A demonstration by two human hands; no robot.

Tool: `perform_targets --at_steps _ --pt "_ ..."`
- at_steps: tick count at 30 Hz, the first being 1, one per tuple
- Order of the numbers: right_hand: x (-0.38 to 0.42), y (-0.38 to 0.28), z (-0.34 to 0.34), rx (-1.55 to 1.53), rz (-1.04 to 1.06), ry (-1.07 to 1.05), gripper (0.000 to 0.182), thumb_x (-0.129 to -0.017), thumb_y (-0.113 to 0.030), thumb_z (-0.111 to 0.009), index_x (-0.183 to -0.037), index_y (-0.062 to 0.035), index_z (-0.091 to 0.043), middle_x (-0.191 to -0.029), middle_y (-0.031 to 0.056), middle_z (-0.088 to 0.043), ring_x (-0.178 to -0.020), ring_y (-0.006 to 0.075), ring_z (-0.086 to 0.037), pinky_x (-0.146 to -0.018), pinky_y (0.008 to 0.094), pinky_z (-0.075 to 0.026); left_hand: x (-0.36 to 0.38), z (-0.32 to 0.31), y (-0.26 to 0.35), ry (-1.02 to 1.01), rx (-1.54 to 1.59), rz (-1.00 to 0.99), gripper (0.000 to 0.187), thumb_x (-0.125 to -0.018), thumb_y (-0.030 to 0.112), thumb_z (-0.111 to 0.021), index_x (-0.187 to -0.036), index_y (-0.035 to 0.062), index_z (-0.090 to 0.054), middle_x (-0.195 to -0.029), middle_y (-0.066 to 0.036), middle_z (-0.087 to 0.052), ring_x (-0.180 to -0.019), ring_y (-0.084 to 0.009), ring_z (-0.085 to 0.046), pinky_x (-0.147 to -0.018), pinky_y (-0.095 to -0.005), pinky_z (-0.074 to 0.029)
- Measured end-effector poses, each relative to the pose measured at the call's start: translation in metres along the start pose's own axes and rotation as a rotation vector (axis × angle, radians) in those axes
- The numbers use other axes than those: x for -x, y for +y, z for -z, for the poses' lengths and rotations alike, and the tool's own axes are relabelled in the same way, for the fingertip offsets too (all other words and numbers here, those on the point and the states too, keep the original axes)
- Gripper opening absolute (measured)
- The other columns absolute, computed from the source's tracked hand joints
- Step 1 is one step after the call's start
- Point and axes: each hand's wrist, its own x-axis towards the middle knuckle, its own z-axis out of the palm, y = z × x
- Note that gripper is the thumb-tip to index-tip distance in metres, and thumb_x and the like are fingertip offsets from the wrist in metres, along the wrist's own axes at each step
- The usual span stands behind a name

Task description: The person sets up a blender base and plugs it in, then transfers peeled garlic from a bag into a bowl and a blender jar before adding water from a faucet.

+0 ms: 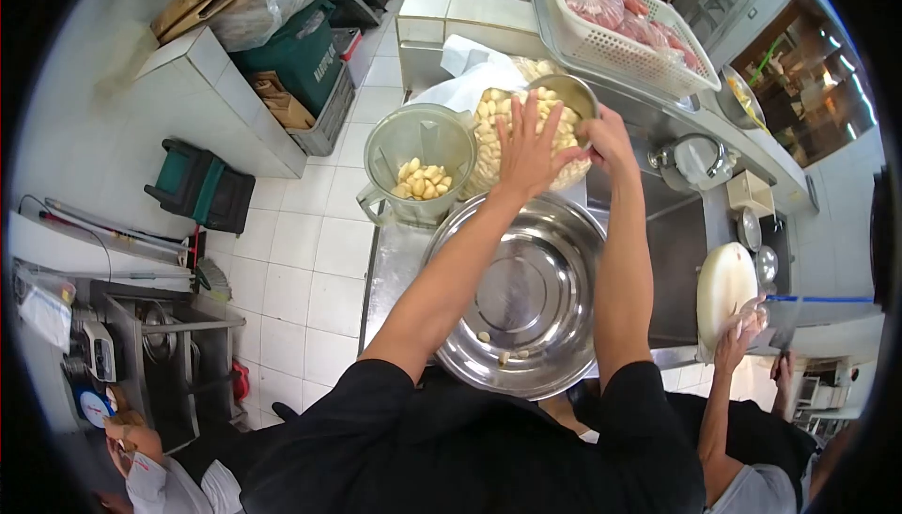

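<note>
My left hand (pixel 536 149) lies with fingers spread on a heap of peeled garlic cloves (pixel 487 129) in a clear plastic bag. My right hand (pixel 609 144) grips the rim of a small metal bowl (pixel 569 93), which is tilted against the garlic at the back of the heap. To the left stands a blender jar (pixel 420 143), cloudy and with a handle, partly filled with garlic cloves (pixel 423 179). Below my forearms sits a large steel bowl (pixel 526 293) with a few cloves (pixel 504 357) near its front side.
A white basket (pixel 695 72) of bagged meat rests behind the sink (pixel 672 274). At the right, another person's hand (pixel 738 337) touches a large pale oval object (pixel 725 288). A second person (pixel 160 476) is at lower left. Tiled floor (pixel 293 251) runs along the left.
</note>
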Motion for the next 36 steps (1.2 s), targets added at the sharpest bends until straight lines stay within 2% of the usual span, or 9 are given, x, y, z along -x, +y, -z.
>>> perform_targets --at_steps 12,19,21,22,23,25,31,34,36 --pt "0.055 -0.032 0.018 -0.462 -0.015 0.161 0.039 -0.077 0.0 -0.048 -0.116 0.0023 -0.047 -0.079 0.0112 -0.06 -0.04 0.0149 -0.057 -0.026 0.0212 -0.034 -0.043 0.032 0.03 0.169 0.138 -0.383 0.052 -0.087 0.038 -0.057 -0.127 0.005 -0.051 -0.141 -0.017 -0.04 -0.133 -0.04 -0.03 -0.106 -0.054 -0.024" --pt "0.081 -0.093 -0.031 -0.416 0.241 -0.089 0.048 -0.077 0.002 -0.047 -0.124 0.002 -0.041 -0.078 0.0144 -0.062 -0.042 0.0146 -0.057 -0.027 0.0224 -0.036 -0.018 0.138 0.018 0.431 0.137 -0.432 0.041 -0.088 0.026 -0.056 -0.122 0.0037 -0.053 -0.135 -0.019 -0.045 -0.127 -0.0396 -0.039 -0.105 -0.0512 -0.028" --pt "0.078 -0.098 -0.056 -0.241 0.308 -0.096 0.05 -0.079 -0.001 -0.047 -0.129 0.0016 -0.04 -0.078 0.0145 -0.063 -0.046 0.0144 -0.059 -0.03 0.0235 -0.04 -0.003 0.157 0.0 0.509 0.102 -0.306 0.04 -0.089 0.018 -0.054 -0.126 0.0017 -0.051 -0.139 -0.017 -0.042 -0.126 -0.0355 -0.039 -0.106 -0.0434 -0.029" --pt "0.09 -0.11 -0.073 -0.024 0.319 -0.02 0.052 -0.08 -0.005 -0.048 -0.131 -0.003 -0.042 -0.083 0.0179 -0.065 -0.052 0.0216 -0.063 -0.038 0.0305 -0.048 0.005 0.165 -0.008 0.557 0.08 -0.228 0.04 -0.089 0.017 -0.053 -0.126 0.001 -0.05 -0.137 -0.018 -0.043 -0.125 -0.0351 -0.041 -0.106 -0.043 -0.029" --pt "0.084 -0.101 -0.097 0.079 0.533 0.08 0.052 -0.079 -0.004 -0.047 -0.13 -0.0079 -0.045 -0.089 0.0223 -0.065 -0.062 0.0326 -0.066 -0.05 0.0382 -0.053 0.014 0.17 -0.016 0.607 0.06 -0.15 0.041 -0.09 0.017 -0.052 -0.127 0.0002 -0.048 -0.134 -0.018 -0.044 -0.123 -0.0346 -0.042 -0.106 -0.0426 -0.029" --pt "0.075 -0.076 -0.139 0.364 1.0 0.321 0.053 -0.078 -0.002 -0.05 -0.13 -0.0123 -0.045 -0.097 0.0224 -0.06 -0.069 0.0402 -0.062 -0.059 0.0426 -0.053 0.028 0.166 -0.037 0.672 0.143 0.029 0.04 -0.091 0.016 -0.05 -0.128 -0.0006 -0.046 -0.13 -0.017 -0.047 -0.122 -0.0309 -0.043 -0.104 -0.0394 -0.03" --pt "0.111 -0.085 -0.143 0.552 0.775 0.269 0.06 -0.074 0.006 -0.048 -0.131 -0.0123 -0.048 -0.117 0.0177 -0.057 -0.094 0.0385 -0.061 -0.084 0.0418 -0.049 0.034 0.173 -0.064 0.559 0.842 0.462 0.035 -0.084 0.008 -0.049 -0.119 -0.0009 -0.046 -0.115 -0.015 -0.053 -0.11 -0.0273 -0.05 -0.097 -0.0354 -0.036" --pt "0.107 -0.072 -0.097 0.371 1.019 0.505 0.057 -0.076 0.003 -0.051 -0.131 -0.0126 -0.047 -0.116 0.0138 -0.058 -0.091 0.0355 -0.063 -0.074 0.0384 -0.053 0.032 0.181 -0.052 0.342 0.534 0.456 0.033 -0.086 0.011 -0.05 -0.118 0.0031 -0.046 -0.122 -0.012 -0.05 -0.103 -0.0185 -0.052 -0.09 -0.0302 -0.04" --pt "0.132 -0.056 -0.048 0.256 0.766 0.421 0.058 -0.072 0.003 -0.052 -0.128 -0.0104 -0.051 -0.116 0.0158 -0.062 -0.099 0.0349 -0.062 -0.084 0.0383 -0.05 0.03 0.178 -0.058 0.272 0.498 0.411 0.029 -0.086 0.013 -0.05 -0.113 0.0029 -0.051 -0.111 -0.011 -0.058 -0.089 -0.0181 -0.059 -0.079 -0.0312 -0.045"
